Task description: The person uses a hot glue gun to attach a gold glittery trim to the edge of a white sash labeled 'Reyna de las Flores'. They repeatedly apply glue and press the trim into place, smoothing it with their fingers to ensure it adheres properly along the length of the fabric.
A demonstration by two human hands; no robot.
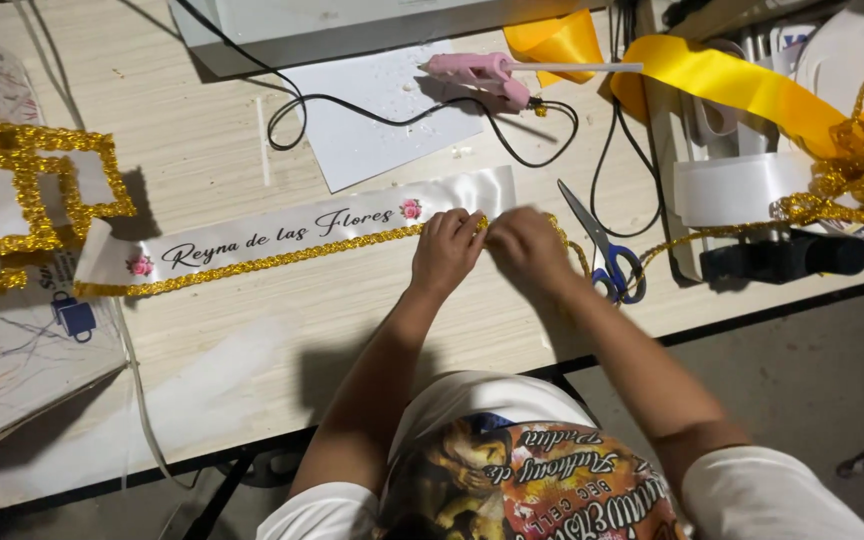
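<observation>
Craft workshop — glue gun (480, 72), ribbon (732, 85), scissors (600, 250)

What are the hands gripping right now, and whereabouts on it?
Both the left hand and right hand pinch the gold trim where it meets the white sash, at the sash's lower edge near its right end.

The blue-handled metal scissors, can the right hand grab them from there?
Probably yes. The blue-handled metal scissors lie on the wooden table right beside the right hand, with nothing between them.
</observation>
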